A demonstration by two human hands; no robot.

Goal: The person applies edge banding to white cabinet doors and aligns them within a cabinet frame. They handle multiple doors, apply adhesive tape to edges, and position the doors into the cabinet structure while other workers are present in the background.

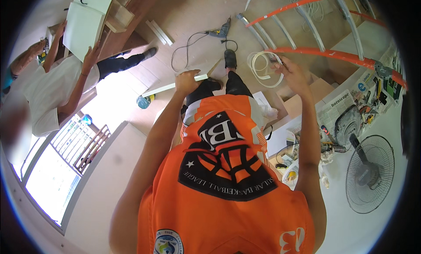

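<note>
My left hand [187,82] is closed around a narrow white board [164,88], which I hold at a slant in front of my legs. A loose coil of thin white strip [272,85], which looks like edge banding, hangs from my right hand [289,73]. The fingers of that hand pinch the coil at its upper right side. The coil and the board are apart from each other. Near the board's left end lies a round teal object [143,102] whose kind I cannot make out.
A corded drill [219,32] lies on the floor ahead. An orange stepladder [324,51] stretches across the right. A fan [369,174] and a newspaper-covered surface [340,106] with tools are at the right. On the left, another person holds a white panel [83,30].
</note>
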